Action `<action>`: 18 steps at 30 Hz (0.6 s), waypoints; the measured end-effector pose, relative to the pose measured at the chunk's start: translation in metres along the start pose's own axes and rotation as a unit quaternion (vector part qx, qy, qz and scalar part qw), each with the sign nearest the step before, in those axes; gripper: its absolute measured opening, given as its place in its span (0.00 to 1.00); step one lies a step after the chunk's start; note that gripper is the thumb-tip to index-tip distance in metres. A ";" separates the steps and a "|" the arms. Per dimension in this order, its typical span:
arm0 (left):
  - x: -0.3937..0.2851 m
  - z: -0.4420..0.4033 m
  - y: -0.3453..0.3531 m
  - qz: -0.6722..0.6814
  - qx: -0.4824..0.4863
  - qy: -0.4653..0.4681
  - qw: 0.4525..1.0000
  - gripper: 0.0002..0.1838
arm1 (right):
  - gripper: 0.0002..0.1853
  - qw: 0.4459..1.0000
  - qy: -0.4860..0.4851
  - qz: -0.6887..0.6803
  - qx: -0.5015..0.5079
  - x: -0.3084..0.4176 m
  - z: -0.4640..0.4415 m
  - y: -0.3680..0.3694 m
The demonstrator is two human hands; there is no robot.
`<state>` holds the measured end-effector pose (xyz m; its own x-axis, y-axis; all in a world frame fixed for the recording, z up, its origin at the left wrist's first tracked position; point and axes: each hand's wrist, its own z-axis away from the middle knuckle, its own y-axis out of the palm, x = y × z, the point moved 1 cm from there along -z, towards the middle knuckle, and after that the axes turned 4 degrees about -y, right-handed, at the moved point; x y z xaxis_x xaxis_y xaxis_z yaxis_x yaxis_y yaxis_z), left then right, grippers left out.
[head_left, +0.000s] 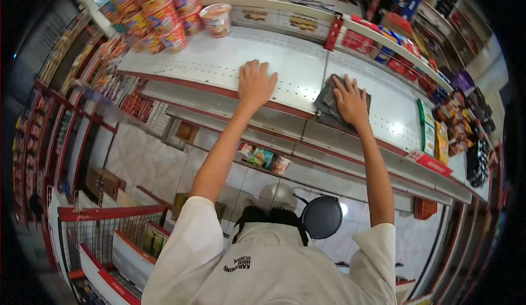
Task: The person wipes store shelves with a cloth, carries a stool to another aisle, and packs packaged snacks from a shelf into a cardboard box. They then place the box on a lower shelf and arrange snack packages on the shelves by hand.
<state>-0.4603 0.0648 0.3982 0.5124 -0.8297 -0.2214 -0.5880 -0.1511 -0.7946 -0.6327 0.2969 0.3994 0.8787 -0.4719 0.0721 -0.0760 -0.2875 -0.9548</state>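
Observation:
My left hand point(256, 83) lies flat on the white perforated top shelf point(208, 58), near its red front edge, fingers stretched and nothing in them. To the right, my right hand point(352, 103) rests palm down on a folded dark grey cloth point(327, 101), its fingers spread over it. The cloth lies across the shelf's front edge, beside the seam between two shelf panels, and part of it is hidden under the hand.
Stacked instant noodle cups point(159, 17) stand at the shelf's left end, with a single cup point(217, 20) beside them. Green and yellow packets point(433, 132) are at the right. Lower down are a few packs point(263, 157). A round black stool point(321, 217) stands by my legs.

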 end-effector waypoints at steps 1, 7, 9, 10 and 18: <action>0.001 0.000 0.001 0.017 0.004 0.001 1.000 0.25 | 0.24 0.999 0.036 0.015 -0.001 0.003 -0.009 0.003; 0.051 -0.076 -0.019 0.114 -0.173 -0.149 0.967 0.43 | 0.39 0.997 -0.056 -0.007 0.043 0.035 -0.010 -0.023; 0.088 -0.121 -0.016 0.112 -0.208 -0.187 0.954 0.52 | 0.38 0.994 -0.084 -0.026 0.060 0.037 -0.003 -0.033; 0.103 -0.135 -0.009 0.110 -0.209 -0.189 0.953 0.52 | 0.36 0.991 -0.103 -0.041 0.074 0.037 0.000 -0.034; 0.170 -0.179 0.040 0.225 -0.198 -0.194 0.934 0.49 | 0.25 0.986 0.158 0.017 0.050 0.006 -0.010 -0.005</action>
<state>-0.5090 -0.1784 0.4296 0.3017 -0.6111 -0.7318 -0.9441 -0.0847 -0.3185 -0.6313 0.2870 0.4072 0.6838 -0.7212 0.1109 -0.0424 -0.1910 -0.9807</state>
